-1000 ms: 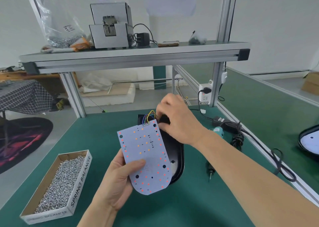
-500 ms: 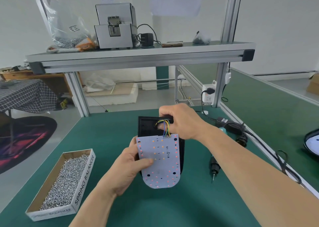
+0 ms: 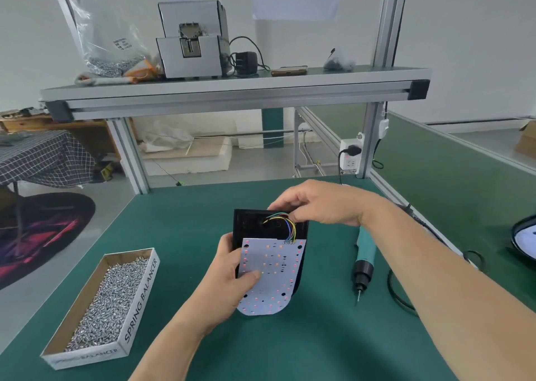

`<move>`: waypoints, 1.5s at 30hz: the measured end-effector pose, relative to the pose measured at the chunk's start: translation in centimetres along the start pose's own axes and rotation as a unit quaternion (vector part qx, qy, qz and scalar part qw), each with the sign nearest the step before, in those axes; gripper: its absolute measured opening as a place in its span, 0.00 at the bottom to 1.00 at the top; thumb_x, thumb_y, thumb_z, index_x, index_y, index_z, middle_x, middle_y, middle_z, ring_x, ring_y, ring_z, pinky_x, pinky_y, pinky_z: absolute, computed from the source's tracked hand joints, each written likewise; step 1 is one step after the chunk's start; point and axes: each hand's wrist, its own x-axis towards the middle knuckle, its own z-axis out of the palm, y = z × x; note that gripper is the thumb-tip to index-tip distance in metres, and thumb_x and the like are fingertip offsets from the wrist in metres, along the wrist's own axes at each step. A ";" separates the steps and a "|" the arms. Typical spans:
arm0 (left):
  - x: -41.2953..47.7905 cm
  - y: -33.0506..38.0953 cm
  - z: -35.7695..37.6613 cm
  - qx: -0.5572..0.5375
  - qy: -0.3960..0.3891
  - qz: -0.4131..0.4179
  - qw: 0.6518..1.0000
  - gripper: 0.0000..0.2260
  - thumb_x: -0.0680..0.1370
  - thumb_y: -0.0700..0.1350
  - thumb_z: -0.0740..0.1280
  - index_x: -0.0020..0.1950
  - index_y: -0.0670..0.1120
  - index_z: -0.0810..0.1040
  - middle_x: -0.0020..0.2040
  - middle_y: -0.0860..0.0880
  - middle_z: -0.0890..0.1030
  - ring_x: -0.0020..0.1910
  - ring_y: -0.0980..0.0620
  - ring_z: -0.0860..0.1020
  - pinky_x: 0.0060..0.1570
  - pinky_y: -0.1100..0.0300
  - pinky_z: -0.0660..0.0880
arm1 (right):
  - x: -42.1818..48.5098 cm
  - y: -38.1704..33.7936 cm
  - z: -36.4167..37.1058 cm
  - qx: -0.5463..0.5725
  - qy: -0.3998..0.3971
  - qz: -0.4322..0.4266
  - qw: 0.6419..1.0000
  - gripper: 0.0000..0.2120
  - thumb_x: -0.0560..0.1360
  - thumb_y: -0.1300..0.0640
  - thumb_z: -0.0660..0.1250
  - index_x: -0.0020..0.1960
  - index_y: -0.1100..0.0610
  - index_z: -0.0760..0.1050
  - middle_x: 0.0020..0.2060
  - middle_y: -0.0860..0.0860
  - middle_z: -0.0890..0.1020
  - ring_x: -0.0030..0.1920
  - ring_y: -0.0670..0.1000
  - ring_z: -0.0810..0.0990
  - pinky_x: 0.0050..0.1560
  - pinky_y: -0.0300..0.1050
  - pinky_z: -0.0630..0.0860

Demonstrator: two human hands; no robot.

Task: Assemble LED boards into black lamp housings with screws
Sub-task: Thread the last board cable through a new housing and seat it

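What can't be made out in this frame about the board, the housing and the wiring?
All head view:
- Where the wires end inside the black housing: hidden by the right hand pinching them.
- Housing floor and screw holes: covered by the LED board.
- Fingers of the left hand behind the housing: hidden by it.
- Dark-rimmed object at right: cut off by the frame edge.
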 end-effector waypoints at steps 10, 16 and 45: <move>0.3 0.4 1.1 0.121 0.016 0.035 0.992 0.16 0.77 0.32 0.62 0.54 0.51 0.80 0.60 0.65 0.65 0.59 0.62 0.71 0.50 0.72 0.71 | 0.9 -2.2 1.9 -0.239 0.098 -0.011 0.966 0.09 0.74 0.52 0.74 0.50 0.54 0.78 0.40 0.45 0.80 0.42 0.49 0.78 0.44 0.45 0.76; -0.1 0.6 1.6 0.127 0.031 0.045 0.990 0.18 0.77 0.32 0.62 0.50 0.55 0.79 0.60 0.65 0.66 0.54 0.58 0.73 0.47 0.65 0.73 | 0.7 -1.8 2.2 -0.282 0.087 -0.028 0.955 0.07 0.76 0.56 0.70 0.53 0.56 0.77 0.41 0.48 0.81 0.41 0.49 0.76 0.43 0.46 0.74; -0.1 0.8 2.4 0.190 0.019 0.058 0.980 0.10 0.78 0.34 0.60 0.53 0.44 0.78 0.59 0.66 0.64 0.54 0.60 0.71 0.48 0.67 0.72 | -2.2 -2.1 -0.7 -0.113 -0.069 0.019 0.991 0.30 0.73 0.73 0.57 0.69 0.54 0.78 0.59 0.51 0.84 0.61 0.54 0.81 0.65 0.48 0.76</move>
